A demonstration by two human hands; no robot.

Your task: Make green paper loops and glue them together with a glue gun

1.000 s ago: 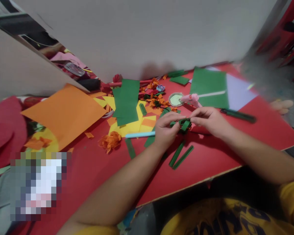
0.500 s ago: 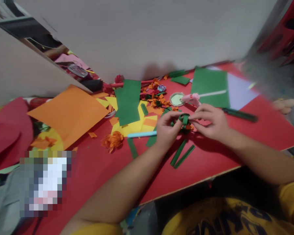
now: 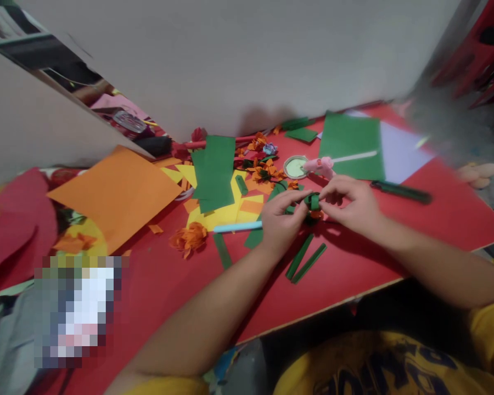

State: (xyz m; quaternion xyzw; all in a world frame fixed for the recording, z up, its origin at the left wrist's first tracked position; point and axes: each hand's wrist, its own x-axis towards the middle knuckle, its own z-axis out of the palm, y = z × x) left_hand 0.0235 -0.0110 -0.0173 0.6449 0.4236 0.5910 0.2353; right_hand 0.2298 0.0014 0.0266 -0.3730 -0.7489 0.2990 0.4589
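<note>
While both hands meet over the middle of the red table [image 3: 395, 247], a small loop of green paper strip [image 3: 312, 201] sits pinched between their fingertips. The left hand [image 3: 282, 216] closes thumb and fingers on the loop's left side, where a bit of green shows under the thumb; the right hand [image 3: 352, 203] grips the right side with thumb and forefinger. The loop is held just above the table, with a scrap of orange showing right below it. The strip is curled, so its long axis cannot be told; the band at the top of the loop runs roughly up and down between the two thumbs.

Just below the hands lie two loose green strips [image 3: 305, 262], side by side and nearly touching, their long axes slanting from lower left to upper right. A pale blue stick [image 3: 236, 226] lies nearly level, its right end hidden behind the left hand.

Beyond the hands stands a small round dish [image 3: 295, 167] with something pale greenish in it; a pink glue gun [image 3: 321, 165] lies just beside it to the right. A dark green pen [image 3: 401, 192] lies well right of the right hand. Further left are a green sheet [image 3: 214, 170], an orange sheet [image 3: 115, 192] and an orange paper flower [image 3: 189, 238].
</note>
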